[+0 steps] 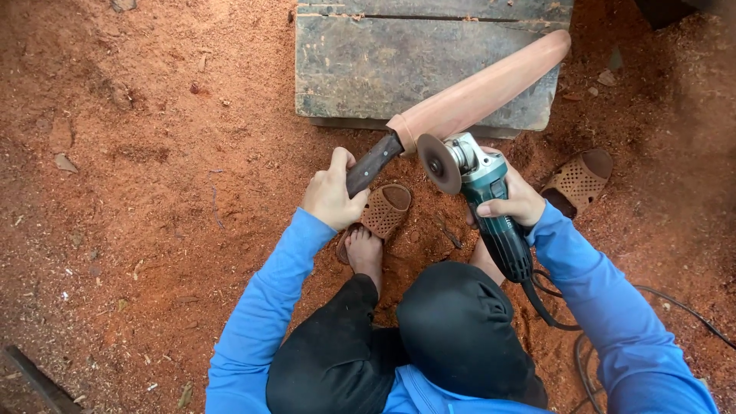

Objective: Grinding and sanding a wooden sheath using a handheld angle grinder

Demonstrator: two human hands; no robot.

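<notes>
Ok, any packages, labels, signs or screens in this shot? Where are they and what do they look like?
No packages, signs or screens in view.
Possible label: a small pale patch on the teal body of the angle grinder, just under the right hand; too blurred to tell for sure.
Wooden sheathed blade, held at its dark handle by the left hand: bare wood, no label.
Grey wooden block behind: unmarked.
</notes>
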